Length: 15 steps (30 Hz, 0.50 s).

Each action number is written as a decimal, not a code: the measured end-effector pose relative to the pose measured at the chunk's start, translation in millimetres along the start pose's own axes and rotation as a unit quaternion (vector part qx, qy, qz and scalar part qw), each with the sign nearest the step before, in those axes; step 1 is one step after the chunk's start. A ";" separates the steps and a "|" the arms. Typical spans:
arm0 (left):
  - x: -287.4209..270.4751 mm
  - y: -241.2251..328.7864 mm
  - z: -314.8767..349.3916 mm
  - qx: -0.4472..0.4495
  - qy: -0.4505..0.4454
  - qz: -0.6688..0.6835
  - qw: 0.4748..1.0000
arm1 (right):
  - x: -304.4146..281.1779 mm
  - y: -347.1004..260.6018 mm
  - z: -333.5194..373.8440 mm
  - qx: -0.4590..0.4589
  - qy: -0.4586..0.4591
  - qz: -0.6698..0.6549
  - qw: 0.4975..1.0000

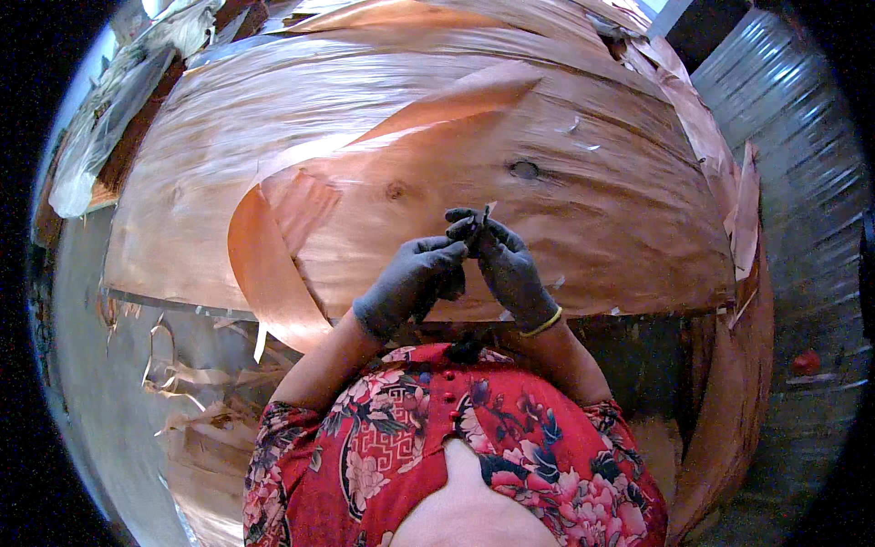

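Observation:
Both my hands wear dark grey gloves and meet above a broad sheet of wood veneer (620, 228). My right hand (512, 278) is closed in a pinch. A small thin piece with a pale tip (492, 208) sticks up from its fingertips, too small to name. My left hand (406, 281) has its fingers pressed together against the right fingertips; what lies between them, if anything, is hidden. To their left, a curled orange-brown veneer strip (260, 246) lies across the sheet, one end hanging over the near edge. A dark knot (524, 170) marks the sheet beyond my hands.
Torn veneer scraps (219, 428) lie low at the left, below the sheet's near edge. Crumpled clear plastic (87, 173) hangs at the far left. Ragged veneer pieces (746, 228) line the right edge, beside a shiny plastic-like surface (802, 182). A small red thing (806, 363) lies farther right.

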<state>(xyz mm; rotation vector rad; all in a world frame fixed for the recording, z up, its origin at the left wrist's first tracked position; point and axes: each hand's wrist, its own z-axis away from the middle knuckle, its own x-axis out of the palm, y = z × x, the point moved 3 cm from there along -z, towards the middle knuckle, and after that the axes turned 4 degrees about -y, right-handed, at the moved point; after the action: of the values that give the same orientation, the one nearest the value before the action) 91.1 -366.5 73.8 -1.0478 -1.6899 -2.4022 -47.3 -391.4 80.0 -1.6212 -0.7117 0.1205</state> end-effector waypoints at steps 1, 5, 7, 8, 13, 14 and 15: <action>2.7 0.4 -1.3 -0.005 -0.008 0.012 1.000 | 2.1 -1.5 1.5 0.004 0.020 0.006 1.000; 20.3 7.2 -2.7 0.008 -0.006 0.032 0.999 | -1.9 -7.6 6.0 -0.038 0.156 0.156 0.975; 21.9 4.8 -8.0 0.065 0.028 0.011 0.997 | -8.3 -9.2 10.0 -0.110 0.222 0.342 0.907; 21.6 0.6 -11.3 0.093 0.044 0.001 0.995 | -9.4 -11.1 13.4 -0.144 0.251 0.429 0.856; -0.4 -32.3 -24.8 0.268 0.070 -0.188 0.942 | -2.1 -2.1 5.4 -0.059 0.193 0.408 0.890; -11.1 -41.7 -37.3 0.342 0.085 -0.263 0.898 | -7.5 6.4 4.0 -0.060 0.183 0.368 0.910; -17.8 -45.0 -45.6 0.341 0.075 -0.282 0.894 | -10.1 8.8 2.2 -0.058 0.174 0.330 0.926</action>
<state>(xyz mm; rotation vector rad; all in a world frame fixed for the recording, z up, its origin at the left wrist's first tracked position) 64.7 -392.5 18.6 -0.2796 -2.7318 -1.7287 -53.1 -394.7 68.2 -1.8803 0.1230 0.2717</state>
